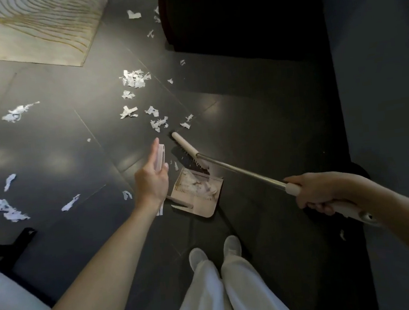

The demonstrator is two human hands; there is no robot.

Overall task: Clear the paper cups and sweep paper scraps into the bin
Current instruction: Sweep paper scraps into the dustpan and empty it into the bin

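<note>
Now my right hand [315, 191] grips the broom [238, 170], my left hand [150, 180] holds the dustpan [199, 195]; paper scraps [135, 78] lie past the dustpan.

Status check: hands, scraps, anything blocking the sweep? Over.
Right hand grips broom; left hand holds dustpan handle. Brush head at dustpan mouth, pan partly loaded. Most paper scraps lie unswept ahead and left. Nothing blocks the sweep.

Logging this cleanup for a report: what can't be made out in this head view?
Bin, paper cups: not within the head view's frame.
Dustpan contents: blurred, partly behind broom bristles.
Dustpan handle: mostly hidden by left hand.
Shadowed floor at right: too dark for scraps.
</note>
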